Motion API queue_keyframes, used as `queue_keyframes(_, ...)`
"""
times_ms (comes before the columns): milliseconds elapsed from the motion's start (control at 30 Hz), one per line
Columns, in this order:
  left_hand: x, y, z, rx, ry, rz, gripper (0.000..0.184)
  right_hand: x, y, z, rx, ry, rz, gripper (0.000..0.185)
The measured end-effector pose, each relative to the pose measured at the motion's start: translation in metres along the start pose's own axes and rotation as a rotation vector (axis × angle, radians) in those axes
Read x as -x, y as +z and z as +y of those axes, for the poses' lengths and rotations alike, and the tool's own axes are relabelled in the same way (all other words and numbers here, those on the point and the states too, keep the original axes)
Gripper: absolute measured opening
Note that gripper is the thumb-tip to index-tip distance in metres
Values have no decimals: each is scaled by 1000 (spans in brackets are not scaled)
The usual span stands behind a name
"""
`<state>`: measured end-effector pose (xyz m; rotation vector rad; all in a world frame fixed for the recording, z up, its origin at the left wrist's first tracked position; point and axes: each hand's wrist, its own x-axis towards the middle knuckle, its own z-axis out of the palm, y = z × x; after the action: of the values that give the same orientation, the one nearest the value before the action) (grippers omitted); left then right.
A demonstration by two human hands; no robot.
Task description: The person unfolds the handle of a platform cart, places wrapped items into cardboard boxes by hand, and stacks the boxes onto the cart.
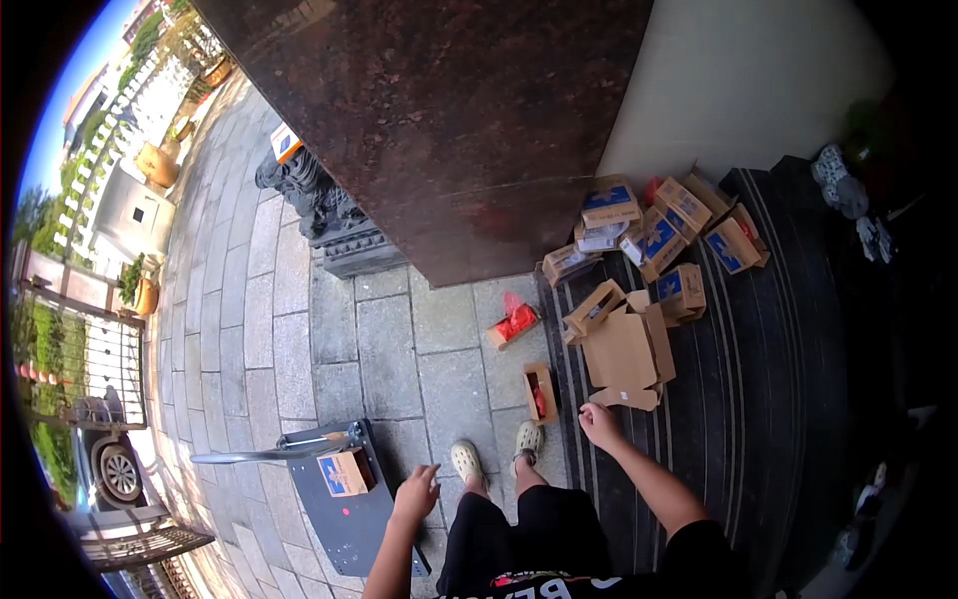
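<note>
Head: open carton (621, 357) near right hand (600, 425), boxes (663, 240) behind

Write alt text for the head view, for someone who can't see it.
A person's left hand is held out near a flat trolley carrying one small cardboard box, and their right hand is near an opened carton on dark steps. More cardboard boxes are heaped there, and two open boxes with red contents sit on stone paving.

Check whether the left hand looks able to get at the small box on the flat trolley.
Probably yes: the left hand is close to the small box on the flat trolley, appears to hold nothing, and no object shows between hand and box.
</note>
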<state>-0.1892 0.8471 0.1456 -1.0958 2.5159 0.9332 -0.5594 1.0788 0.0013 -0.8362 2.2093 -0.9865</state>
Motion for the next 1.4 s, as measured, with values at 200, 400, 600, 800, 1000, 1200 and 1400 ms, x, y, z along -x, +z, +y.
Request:
queue_keyframes(200,113,189,-67,302,-293,-342,41,-26,151,154,316,154,-324,20)
queue_keyframes(400,98,201,-66,446,-508,-401,34,-102,244,181,429,177,-375,24)
queue_keyframes(600,14,132,-50,821,-647,-263,36,-155,333,263,294,312,-478,29)
queue_keyframes(800,-39,-40,-49,720,51,326,43,-154,353,274,85,512,-528,51)
queue_keyframes(1000,-69,-108,-10,1212,367,1130,45,-135,358,323,244,541,-606,57)
queue_keyframes(1200,-109,-72,-53,1461,993,1094,48,-153,343,262,460,628,-583,54)
queue_keyframes(1400,-94,-70,-32,1497,272,1401,35,-163,345,266,372,609,-618,46)
